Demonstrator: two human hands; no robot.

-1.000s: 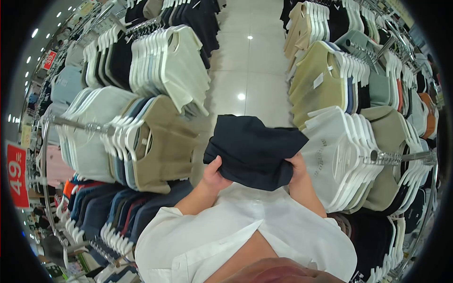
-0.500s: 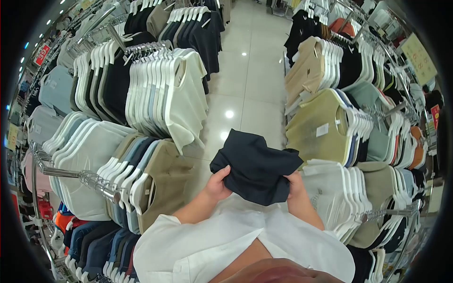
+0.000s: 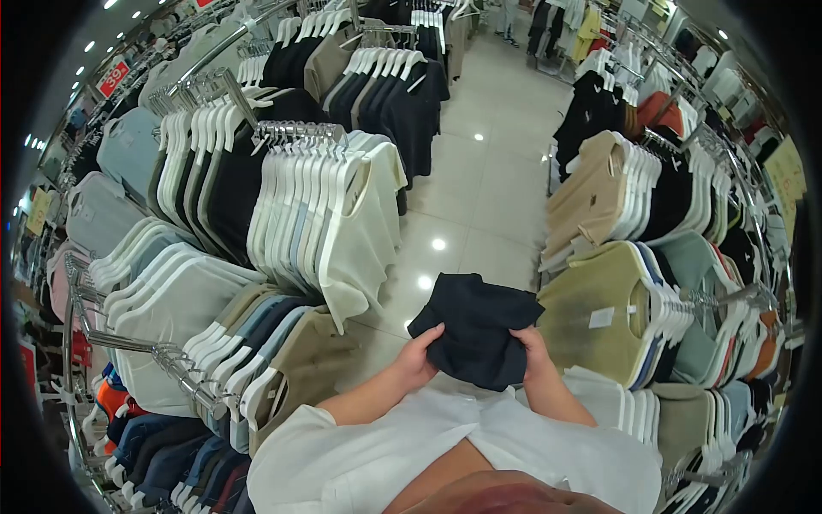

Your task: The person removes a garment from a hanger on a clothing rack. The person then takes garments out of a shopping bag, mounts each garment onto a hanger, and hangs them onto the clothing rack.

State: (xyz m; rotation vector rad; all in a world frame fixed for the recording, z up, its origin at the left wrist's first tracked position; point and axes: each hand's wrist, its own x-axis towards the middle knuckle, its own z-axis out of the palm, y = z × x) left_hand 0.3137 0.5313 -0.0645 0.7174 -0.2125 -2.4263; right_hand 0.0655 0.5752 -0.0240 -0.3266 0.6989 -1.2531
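Note:
A dark navy or black cloth (image 3: 479, 330), folded into a loose bundle, is held out in front of the white shirt I wear. My left hand (image 3: 418, 355) grips its left edge, with the thumb on top of the fabric. On the opposite edge, my right hand (image 3: 534, 349) pinches the cloth, thumb also on top. Most fingers of both hands are hidden beneath it. To the left hangs a brown top (image 3: 300, 377) on a white hanger; to the right is an olive-yellow top (image 3: 599, 308) bearing a white tag.
Metal racks (image 3: 154, 347) of clothes on white hangers line both sides of a shiny tiled aisle (image 3: 479, 188). Pale green tops (image 3: 364, 231) hang at the left. A red price sign (image 3: 113, 79) is at the upper left. Far up the aisle, a person's legs (image 3: 507, 26) show.
The view has tilted up along the aisle, so the racks appear lower and more of the far aisle shows. Both hands still hold the dark cloth, now lower in view.

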